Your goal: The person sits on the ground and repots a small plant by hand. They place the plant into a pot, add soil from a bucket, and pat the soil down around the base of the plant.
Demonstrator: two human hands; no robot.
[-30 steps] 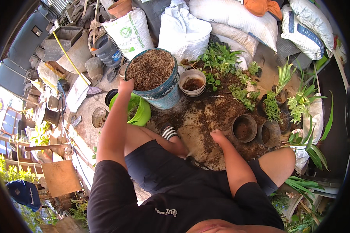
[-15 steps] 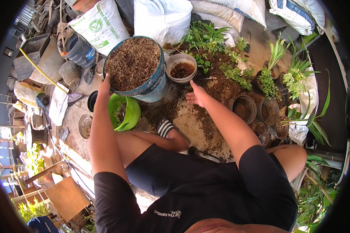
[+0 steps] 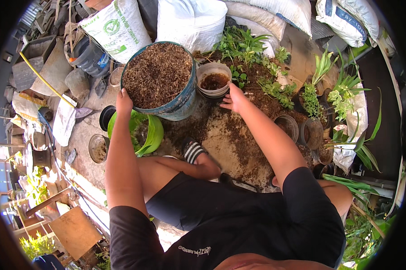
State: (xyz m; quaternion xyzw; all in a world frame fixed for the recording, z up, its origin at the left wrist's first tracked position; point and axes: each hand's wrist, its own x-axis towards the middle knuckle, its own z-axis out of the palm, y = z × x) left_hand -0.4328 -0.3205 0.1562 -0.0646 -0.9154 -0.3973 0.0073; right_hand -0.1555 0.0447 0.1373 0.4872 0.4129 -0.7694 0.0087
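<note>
A large blue-green bucket (image 3: pixel 173 101), brimming with dry brown shredded material (image 3: pixel 157 74), tilts toward me. At its left rim is my left hand (image 3: pixel 124 102), closed on the edge with its thumb showing; the other fingers are mostly hidden. Beside the bucket stands a whitish round pot (image 3: pixel 206 71), apparently stacked in others, with dark brown wet contents. My right hand (image 3: pixel 234 100) is at this pot's right side, thumb up by the rim. Its fingers stay stretched out and apart below. Under the bucket's near side sits a bright green basin (image 3: pixel 154 135).
Black pots (image 3: pixel 286 127) stand on the right near potted plants (image 3: pixel 311 99). Uprooted greenery (image 3: pixel 277 90) lies on scattered soil. White sacks (image 3: pixel 189 22) line the back. A small pot (image 3: pixel 98 148) and a yellow stick (image 3: pixel 45 81) are at left.
My right hand has moved slightly up to the whitish pot's rim. The left hand stays at the bucket's edge, a little lower. The view has shifted slightly.
</note>
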